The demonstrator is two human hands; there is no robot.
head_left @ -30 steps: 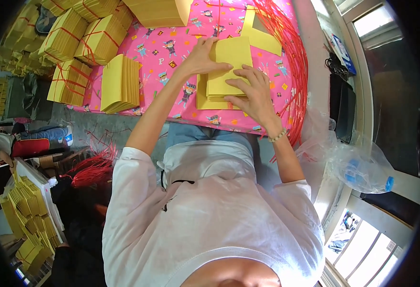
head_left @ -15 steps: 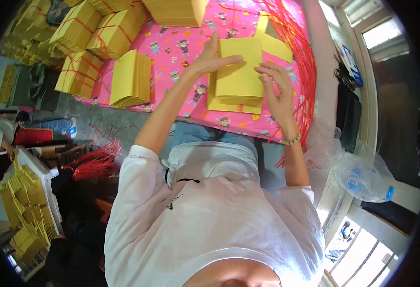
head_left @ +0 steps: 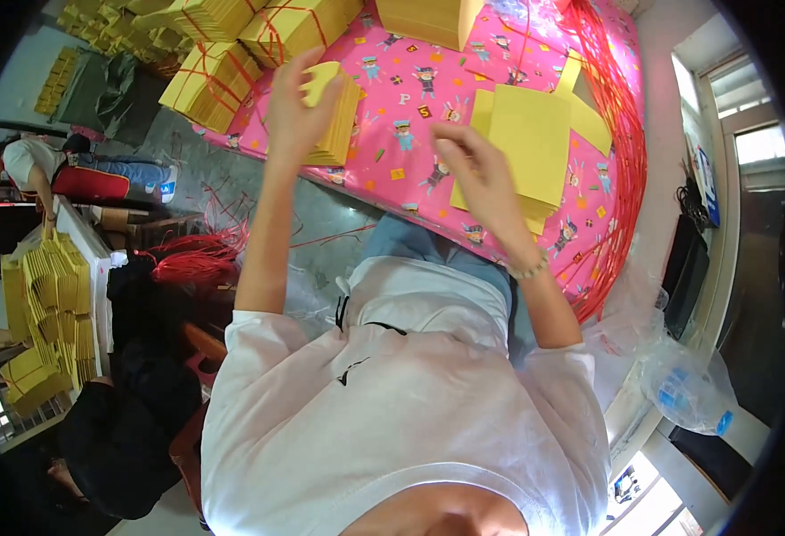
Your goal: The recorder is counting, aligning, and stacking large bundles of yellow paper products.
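With left hand [head_left: 296, 105] gripping the top yellow sheets [head_left: 323, 79] off the small stack [head_left: 337, 121] near the table [head_left: 410, 89] edge, and right hand [head_left: 477, 174] loose above the bigger pile [head_left: 531, 152], could knock sheets floorward.

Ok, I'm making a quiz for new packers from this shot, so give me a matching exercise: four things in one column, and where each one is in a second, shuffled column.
Things:
1. left hand
2. right hand
3. loose red plastic strings
4. clear plastic bag

Places:
a. along the far right edge of the pink patterned cloth
b. on the small stack of yellow paper sheets at the cloth's near left edge
c. on the ledge at the person's lower right
d. beside the flat pile of yellow paper sheets in the middle

Pairs: 1-b, 2-d, 3-a, 4-c
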